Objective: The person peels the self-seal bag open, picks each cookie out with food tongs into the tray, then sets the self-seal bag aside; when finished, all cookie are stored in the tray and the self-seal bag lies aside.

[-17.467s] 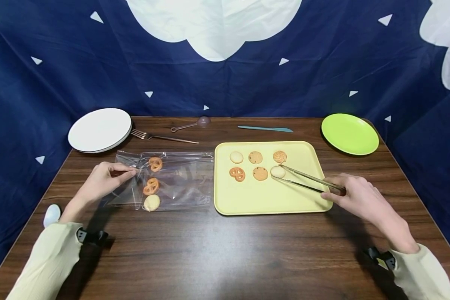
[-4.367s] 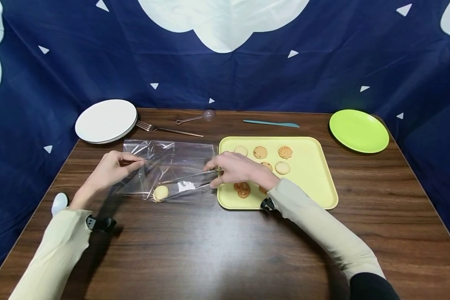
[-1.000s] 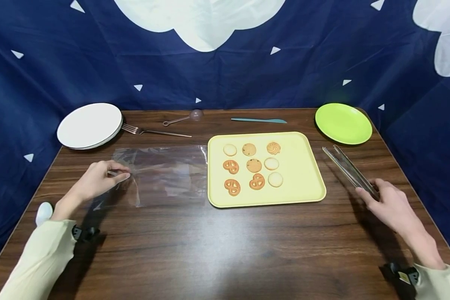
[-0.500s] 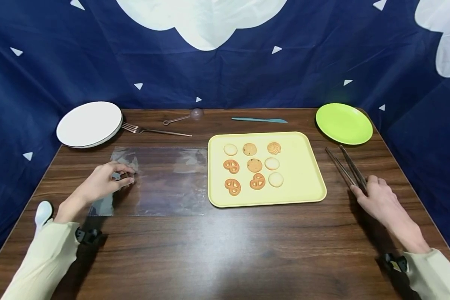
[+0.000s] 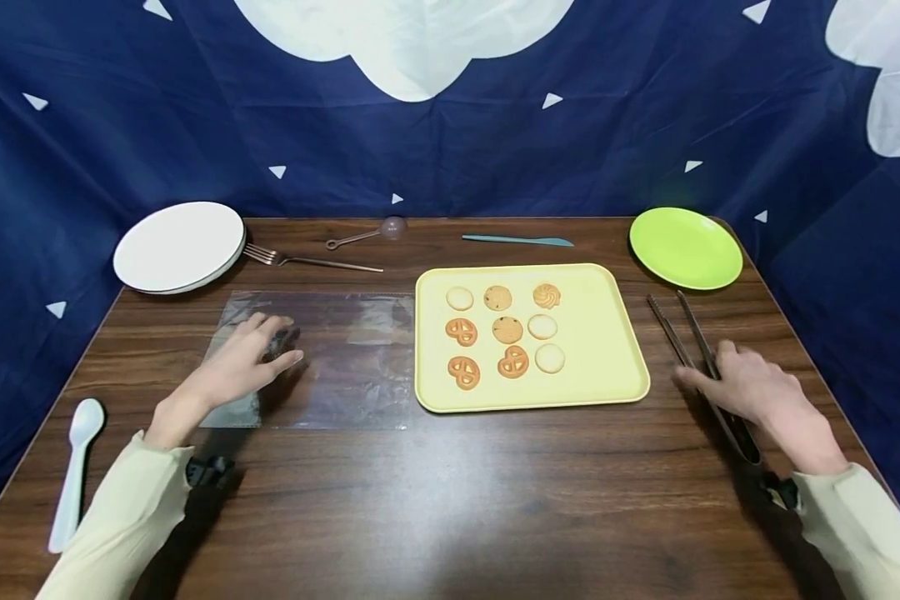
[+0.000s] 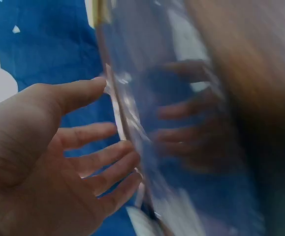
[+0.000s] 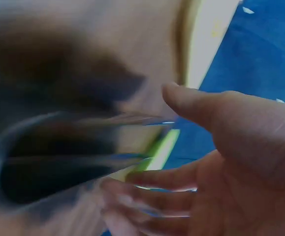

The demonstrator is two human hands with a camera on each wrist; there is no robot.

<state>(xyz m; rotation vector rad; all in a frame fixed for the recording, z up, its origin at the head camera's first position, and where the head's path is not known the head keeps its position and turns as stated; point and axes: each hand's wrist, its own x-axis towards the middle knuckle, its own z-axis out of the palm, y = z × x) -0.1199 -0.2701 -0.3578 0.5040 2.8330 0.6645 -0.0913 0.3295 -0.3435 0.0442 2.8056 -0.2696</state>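
A flat, clear plastic bag (image 5: 345, 358) lies on the table left of the yellow tray (image 5: 603, 367), with no cookies inside. My left hand (image 5: 240, 358) hovers over the bag's left part, fingers spread and holding nothing; the left wrist view shows its reflection in the film. Metal tongs (image 5: 671, 331) rest on the table to the right of the tray, arms apart. Above them is my right hand (image 5: 753, 387), fingers loose and not gripping. The tray bears several cookies: pretzel-shaped ones (image 5: 463, 372), pale round ones (image 5: 550, 358), speckled ones (image 5: 507, 330) and a swirled one (image 5: 547, 296).
White plates (image 5: 180, 247) stand at the back left, beside a fork (image 5: 322, 264). A small round-bowled scoop (image 5: 392, 228) and a blue knife (image 5: 517, 240) lie along the back edge. A green plate (image 5: 686, 247) is at back right, a pale spoon (image 5: 75, 467) at left.
The cookies once in the bag are gone from it, and the tray bears more. My left hand has let go of the bag and moved right; my right hand has released the tongs.
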